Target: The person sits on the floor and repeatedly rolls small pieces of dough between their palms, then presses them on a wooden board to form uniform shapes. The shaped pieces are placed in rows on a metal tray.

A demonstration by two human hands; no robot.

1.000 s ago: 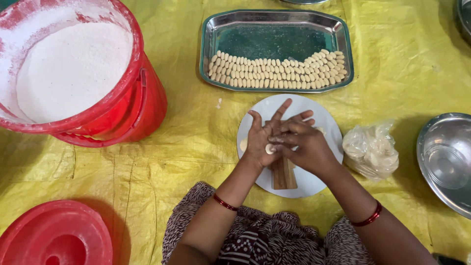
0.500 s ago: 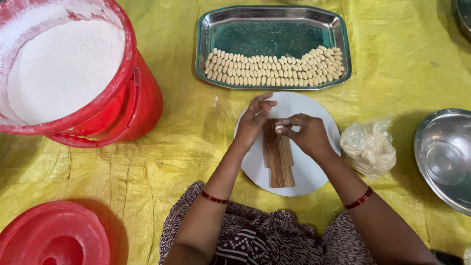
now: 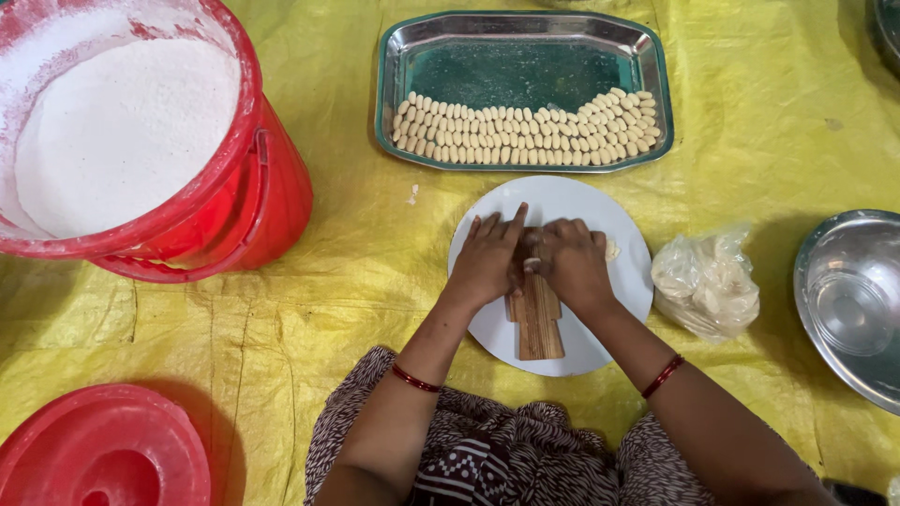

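While you sat over the white plate (image 3: 609,309), your left hand (image 3: 486,262) and right hand (image 3: 570,262) pressed a small bit of dough (image 3: 532,265) on the far end of the wooden board (image 3: 537,323), so it could get its shape. Both hands were half closed on it. That board lay on the plate, its long side running near to far. Finished pieces (image 3: 525,131) lined the tray (image 3: 525,47) beyond.

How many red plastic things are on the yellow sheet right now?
2: a red bucket of white powder at upper left, and a red lid lying at lower left. More may lie outside the frame.
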